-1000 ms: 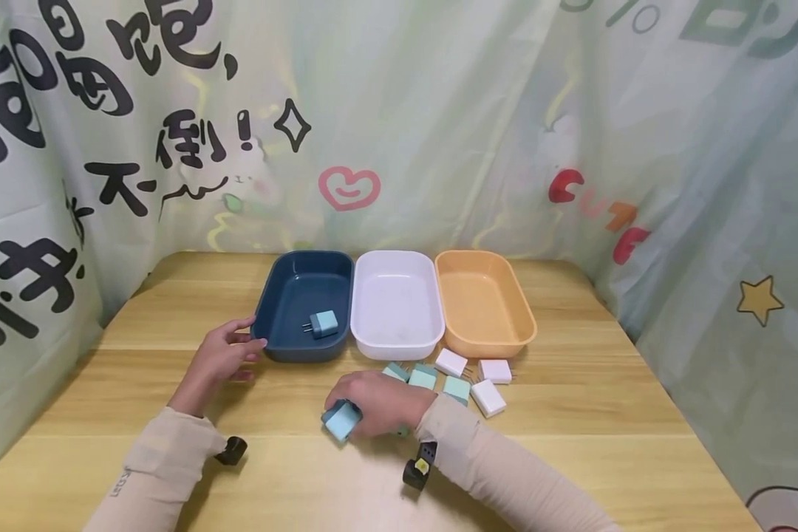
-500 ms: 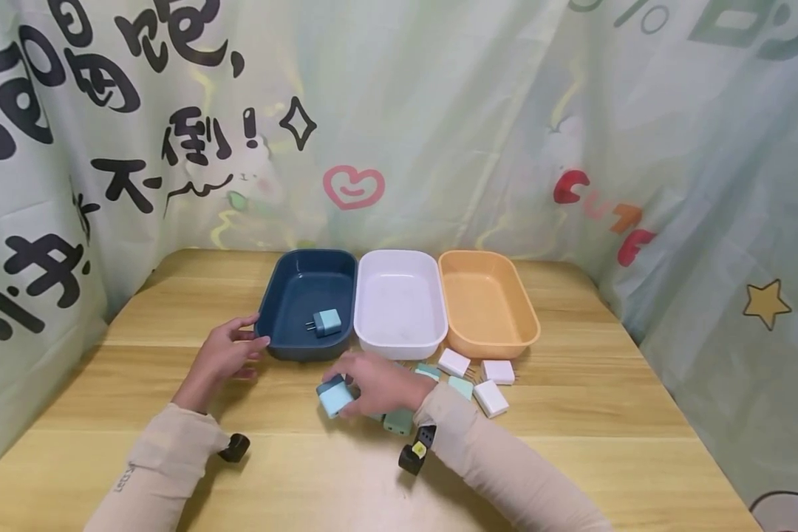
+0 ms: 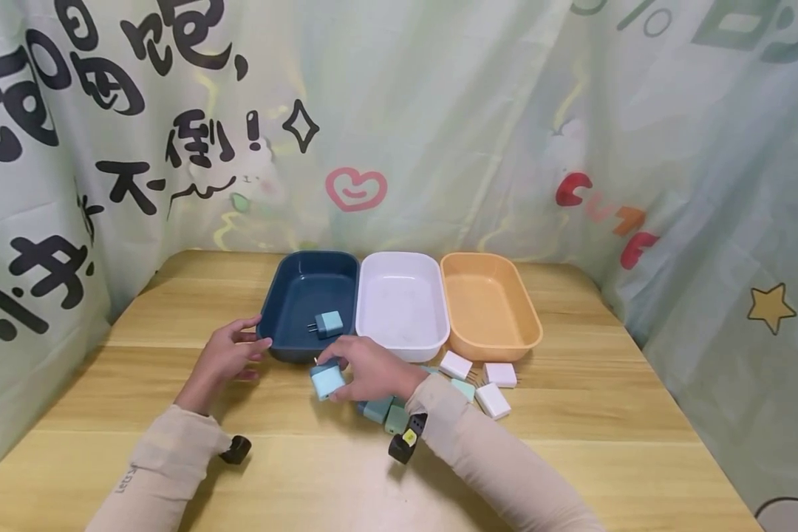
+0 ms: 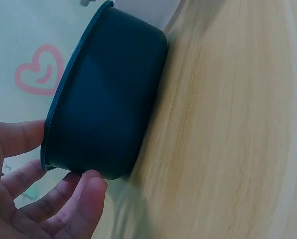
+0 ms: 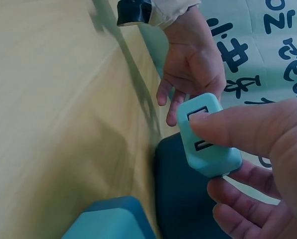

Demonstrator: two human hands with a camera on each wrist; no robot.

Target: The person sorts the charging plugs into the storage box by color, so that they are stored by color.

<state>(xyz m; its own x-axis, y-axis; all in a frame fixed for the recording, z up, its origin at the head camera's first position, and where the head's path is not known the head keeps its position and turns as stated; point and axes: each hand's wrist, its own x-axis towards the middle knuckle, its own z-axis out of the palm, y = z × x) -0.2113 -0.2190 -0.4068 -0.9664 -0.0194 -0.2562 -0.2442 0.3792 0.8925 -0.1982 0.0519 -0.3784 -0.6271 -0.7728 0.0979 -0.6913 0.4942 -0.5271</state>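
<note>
Over the front of the dark blue tray (image 3: 306,353), my right hand (image 3: 372,369) pinches a light-blue and dark-blue USB charger (image 3: 327,380) between thumb and fingers. In the right wrist view the thumb lies across the charger's (image 5: 208,137) face with its two USB ports. My left hand (image 3: 229,358) touches the tray's left front corner with its fingertips. The left wrist view shows those fingers (image 4: 19,137) against the tray's (image 4: 103,94) rim and outer wall. Another two-tone blue charger (image 3: 329,324) lies inside that tray.
A white tray (image 3: 402,353) and an orange tray (image 3: 495,349) stand beside the blue one. White chargers (image 3: 493,401) lie in front of the orange tray. Green and blue chargers (image 3: 377,409) lie below my right hand, partly hidden by it. A printed curtain (image 3: 439,111) hangs behind.
My right hand has lifted the charger from near the pile and moved it left and away from me, toward the blue tray. The left hand stays at the tray corner.
</note>
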